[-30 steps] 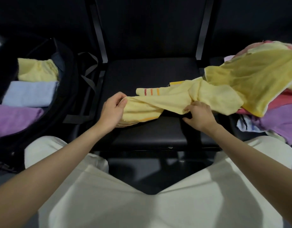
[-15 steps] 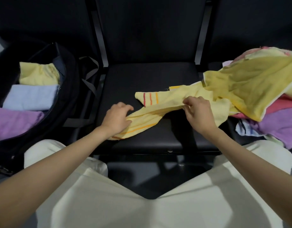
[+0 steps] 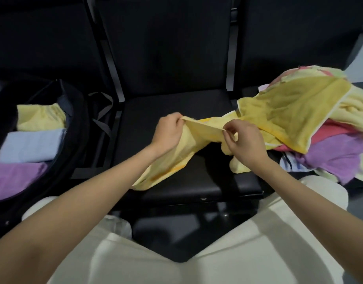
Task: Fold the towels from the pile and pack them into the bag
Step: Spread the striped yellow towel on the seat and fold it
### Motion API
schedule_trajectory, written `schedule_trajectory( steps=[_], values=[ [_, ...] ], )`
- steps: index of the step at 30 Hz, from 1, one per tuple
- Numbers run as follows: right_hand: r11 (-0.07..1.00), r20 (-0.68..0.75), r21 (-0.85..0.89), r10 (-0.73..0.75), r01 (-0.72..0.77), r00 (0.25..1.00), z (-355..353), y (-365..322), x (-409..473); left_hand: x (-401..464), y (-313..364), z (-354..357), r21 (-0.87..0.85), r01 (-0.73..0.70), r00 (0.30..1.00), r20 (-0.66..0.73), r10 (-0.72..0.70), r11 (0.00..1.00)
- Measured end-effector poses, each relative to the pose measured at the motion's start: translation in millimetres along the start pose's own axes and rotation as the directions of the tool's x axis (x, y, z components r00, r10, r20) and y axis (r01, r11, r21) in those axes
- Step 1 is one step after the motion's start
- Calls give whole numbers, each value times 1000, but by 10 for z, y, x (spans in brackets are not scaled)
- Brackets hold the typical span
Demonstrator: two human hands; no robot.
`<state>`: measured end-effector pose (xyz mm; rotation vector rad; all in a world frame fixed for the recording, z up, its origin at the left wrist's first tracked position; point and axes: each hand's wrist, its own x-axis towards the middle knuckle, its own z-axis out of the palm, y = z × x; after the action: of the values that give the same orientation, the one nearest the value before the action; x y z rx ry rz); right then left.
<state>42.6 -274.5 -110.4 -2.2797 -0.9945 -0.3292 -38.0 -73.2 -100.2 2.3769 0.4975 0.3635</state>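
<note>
The black bag (image 3: 74,128) at left already holds three folded towels, yellow, blue and purple. On the chair seat (image 3: 197,177), the left hand (image 3: 168,132) and right hand (image 3: 244,144) pinch one edge of a pale yellow towel (image 3: 176,158), not yet folded. The towel pile (image 3: 311,128) at right remains large.
</note>
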Motion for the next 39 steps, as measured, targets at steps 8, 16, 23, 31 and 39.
schedule_trajectory(
  steps=[8,16,23,31,39],
  values=[
    [984,-7,-60,165,-165,986,-104,-104,99,70,411,-492,-378,74,967,-197,-158,923],
    [964,-17,112,243,-240,970,-338,-243,224,66,752,-1009,-544,0,845,-448,-291,839],
    [967,-8,124,223,-221,975,-356,-262,238,-144,1105,-1320,-585,-125,806,-531,-262,801],
    [920,-52,162,369,-356,928,-238,-118,178,-182,1339,-1419,-589,-220,797,-568,-205,777],
    [946,23,150,287,-287,958,-19,-71,-151,-60,404,-825,-687,194,816,-283,-504,700]
  ],
)
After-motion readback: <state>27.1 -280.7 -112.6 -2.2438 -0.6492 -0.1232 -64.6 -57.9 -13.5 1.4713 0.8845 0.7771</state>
